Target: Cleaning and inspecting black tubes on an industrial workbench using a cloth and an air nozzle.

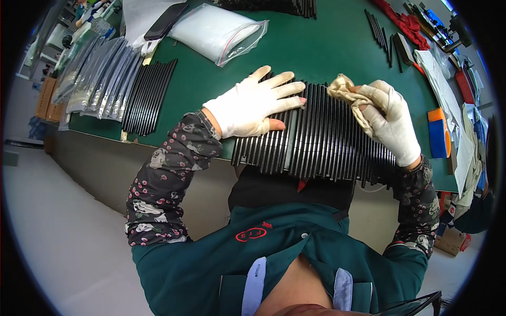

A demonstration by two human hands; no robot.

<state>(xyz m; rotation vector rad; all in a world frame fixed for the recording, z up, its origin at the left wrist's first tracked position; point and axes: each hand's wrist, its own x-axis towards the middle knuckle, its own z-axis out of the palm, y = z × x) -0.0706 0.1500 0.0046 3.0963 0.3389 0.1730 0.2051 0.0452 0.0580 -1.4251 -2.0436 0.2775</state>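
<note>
A row of slim black rods (321, 137) lies side by side at the table's near edge, their ends jutting past it. My left hand (258, 102), in a white glove with bare thumb tip, rests flat with fingers spread over the left part of the row. In a matching glove, my right hand (389, 118) pinches a crumpled beige cloth (345, 90) over the right part of the row. The cloth hangs at the far ends of the rods; whether it touches them I cannot tell.
On the green table (203, 89), more black rods (150, 97) and bagged bundles (100, 76) lie left. Behind sit a clear bag with white contents (216, 32) and a dark phone (166, 21). To the right are tape rolls (438, 132), loose rods (377, 31) and a red cloth (408, 25).
</note>
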